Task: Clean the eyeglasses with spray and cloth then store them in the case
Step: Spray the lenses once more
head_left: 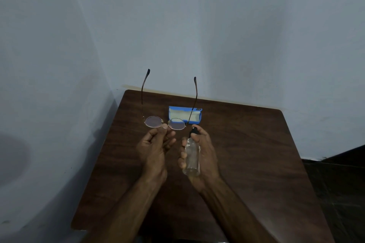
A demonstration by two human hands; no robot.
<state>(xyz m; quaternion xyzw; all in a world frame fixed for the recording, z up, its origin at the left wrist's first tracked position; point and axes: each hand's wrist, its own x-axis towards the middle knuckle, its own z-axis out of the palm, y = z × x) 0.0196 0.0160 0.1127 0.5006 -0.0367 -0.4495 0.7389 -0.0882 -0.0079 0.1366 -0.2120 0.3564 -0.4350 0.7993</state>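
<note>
My left hand pinches the bridge of the round thin-framed eyeglasses and holds them above the table, lenses toward me, both temples unfolded and pointing up and away. My right hand is wrapped around a clear spray bottle with a black nozzle, a finger resting on top of the nozzle, which sits just right of the right lens. Behind the glasses, the blue case lies open on the table, showing its pale lining. I see no cloth.
The dark wooden table stands in a corner against pale blue-grey walls. Its left edge runs along the left wall, and dark floor shows past its right edge.
</note>
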